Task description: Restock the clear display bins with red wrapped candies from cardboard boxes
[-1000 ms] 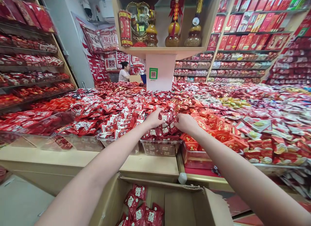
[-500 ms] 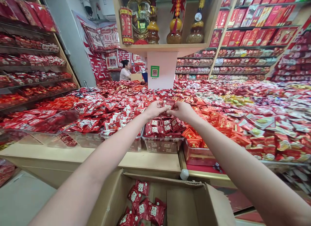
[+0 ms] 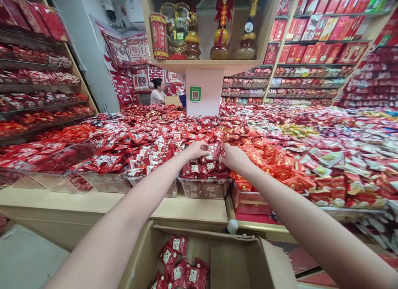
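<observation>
Both hands are at the stack of dark red candy packets with white double-happiness print, above the clear plastic bin [image 3: 203, 188]. My left hand [image 3: 196, 149] is closed on the left side of a red candy packet [image 3: 212, 152], its thumb along the front. At the right side of the stack, my right hand [image 3: 234, 158] has its fingers curled and pinched on the edge of a red packet; its fingertips are partly hidden. More matching packets [image 3: 190, 169] lie just under my hands. Below, an open cardboard box [image 3: 233, 260] holds several of the same packets [image 3: 178, 272].
Bins of orange-red packets [image 3: 245, 184] and red-and-white packets [image 3: 149, 160] flank the dark red one. A tan counter ledge [image 3: 118, 202] runs in front. Overhead hangs a display shelf [image 3: 208, 64] with bottles. A person [image 3: 158, 94] is at the back left.
Both hands have come down and slightly nearer with the red packet, from above the stack onto it. The right hand has shifted to the right side. The view has tilted slightly.
</observation>
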Motion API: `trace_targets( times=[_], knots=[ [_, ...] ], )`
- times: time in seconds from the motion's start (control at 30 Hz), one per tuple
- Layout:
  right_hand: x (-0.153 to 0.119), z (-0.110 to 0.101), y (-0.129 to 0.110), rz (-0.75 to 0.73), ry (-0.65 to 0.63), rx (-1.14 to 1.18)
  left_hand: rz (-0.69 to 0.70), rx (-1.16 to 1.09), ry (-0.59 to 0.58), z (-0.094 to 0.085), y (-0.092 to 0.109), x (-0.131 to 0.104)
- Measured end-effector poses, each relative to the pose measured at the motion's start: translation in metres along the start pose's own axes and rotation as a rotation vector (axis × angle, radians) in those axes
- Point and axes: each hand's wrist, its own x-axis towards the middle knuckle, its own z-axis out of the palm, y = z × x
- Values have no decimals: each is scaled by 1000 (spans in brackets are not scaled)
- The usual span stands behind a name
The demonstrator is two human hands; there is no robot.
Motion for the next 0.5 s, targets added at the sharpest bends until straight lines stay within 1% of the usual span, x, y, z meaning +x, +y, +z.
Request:
trace_targets(
  times=[0.13, 0.3, 0.37, 0.5],
  knots=[
    [-3, -5, 0, 7, -18, -35, 52, 108, 14, 3, -3, -1],
    [-6, -6, 1, 1, -13, -44, 107, 236, 66, 11, 1, -5],
    [-6, -6, 2, 5, -8, -46, 122, 265, 48, 16, 3, -6],
    [-7, -4, 3, -6, 1, -47, 112, 304, -30, 25, 7, -4]
  ],
)
